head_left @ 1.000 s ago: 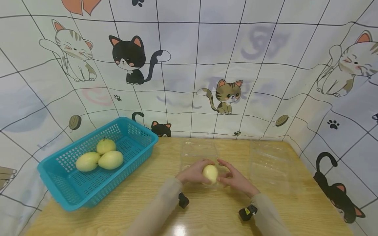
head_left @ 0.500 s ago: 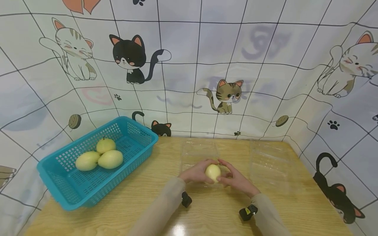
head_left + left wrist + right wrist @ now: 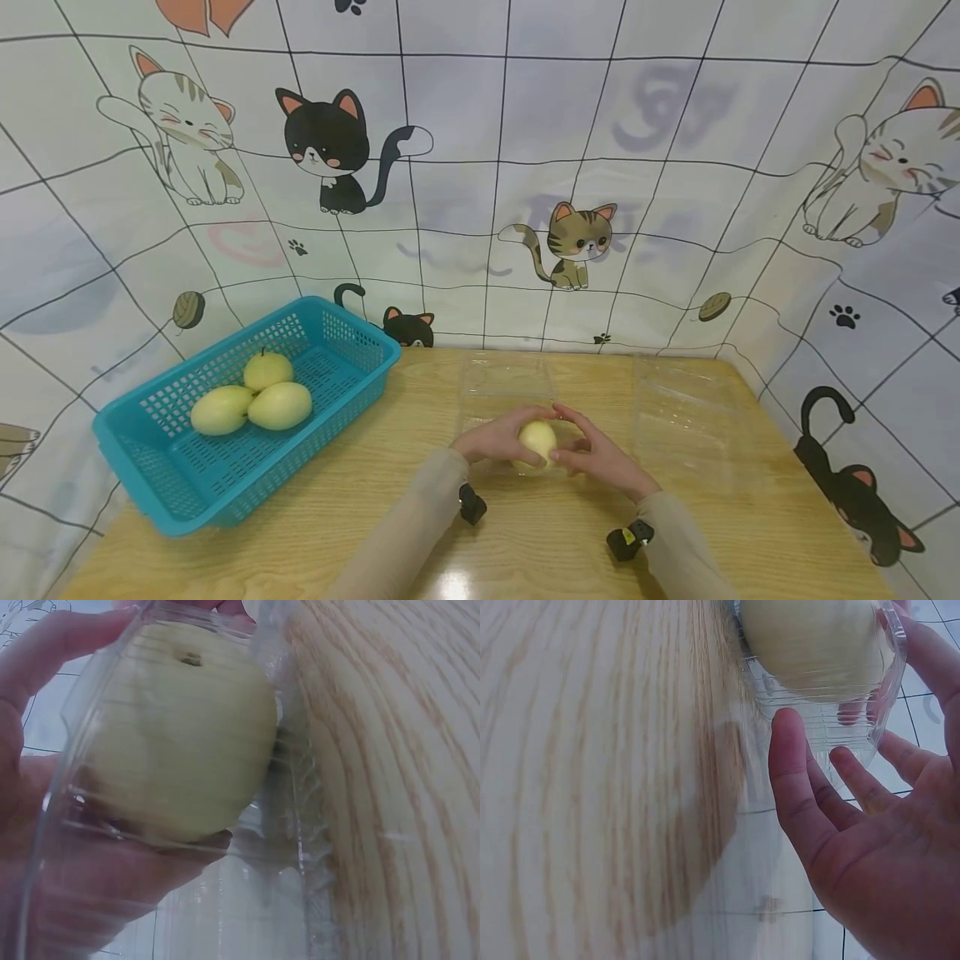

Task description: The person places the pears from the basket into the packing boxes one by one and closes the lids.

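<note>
My left hand [image 3: 501,437] grips a pale yellow pear [image 3: 537,442], fingers and thumb curled round its sides. The left wrist view shows this pear [image 3: 180,727] through the ribbed clear wall of a plastic clamshell box [image 3: 292,825], its stem hollow visible near the top. In the head view the box's raised, see-through part [image 3: 507,377] stands behind the hands. My right hand [image 3: 600,458] is at the box's right side, its fingers loosely bent. In the right wrist view its fingertips [image 3: 787,735] lie close along the outside of the box wall, below the pear.
A blue perforated basket [image 3: 330,446] stands on the left of the wooden table [image 3: 570,558] with three more pears [image 3: 279,406] in it. Another clear plastic box [image 3: 686,417] lies to the right. A cat-print cloth [image 3: 465,183] hangs behind the table.
My left hand and the pear have shifted slightly right, and the pear sits a touch lower than half a second ago. The right hand stays in place.
</note>
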### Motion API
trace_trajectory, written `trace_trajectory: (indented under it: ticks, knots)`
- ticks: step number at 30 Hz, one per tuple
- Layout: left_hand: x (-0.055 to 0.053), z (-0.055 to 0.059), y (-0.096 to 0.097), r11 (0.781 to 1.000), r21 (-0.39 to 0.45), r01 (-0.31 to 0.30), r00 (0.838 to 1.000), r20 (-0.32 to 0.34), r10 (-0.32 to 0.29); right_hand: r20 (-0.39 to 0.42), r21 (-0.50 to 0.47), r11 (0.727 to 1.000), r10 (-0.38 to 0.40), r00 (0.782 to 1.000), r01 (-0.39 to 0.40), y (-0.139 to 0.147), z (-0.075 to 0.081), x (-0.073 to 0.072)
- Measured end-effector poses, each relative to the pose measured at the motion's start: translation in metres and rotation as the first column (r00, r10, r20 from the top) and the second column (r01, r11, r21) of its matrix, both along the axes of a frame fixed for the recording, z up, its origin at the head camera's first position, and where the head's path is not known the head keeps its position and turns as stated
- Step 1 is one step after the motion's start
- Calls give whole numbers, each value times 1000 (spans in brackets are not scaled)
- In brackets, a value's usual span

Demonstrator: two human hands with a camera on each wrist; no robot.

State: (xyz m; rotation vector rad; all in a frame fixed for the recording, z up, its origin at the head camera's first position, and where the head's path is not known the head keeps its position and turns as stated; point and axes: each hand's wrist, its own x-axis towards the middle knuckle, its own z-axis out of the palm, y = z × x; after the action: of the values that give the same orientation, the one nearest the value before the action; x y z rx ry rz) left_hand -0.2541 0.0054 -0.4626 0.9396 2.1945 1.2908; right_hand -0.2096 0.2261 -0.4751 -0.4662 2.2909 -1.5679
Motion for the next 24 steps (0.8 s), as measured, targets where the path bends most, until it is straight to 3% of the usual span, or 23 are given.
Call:
trace_trajectory:
  ticks: [14,24]
  knots:
    - [-1,6,-7,998,-48,-37,999,15,37,-23,1,1000,8,1000,-8,1,-3,-3]
    - [-2,9,-18,994,-103,-30,999,-33,27,-12,-4,1000,6,1000,-6,2,-3,-4]
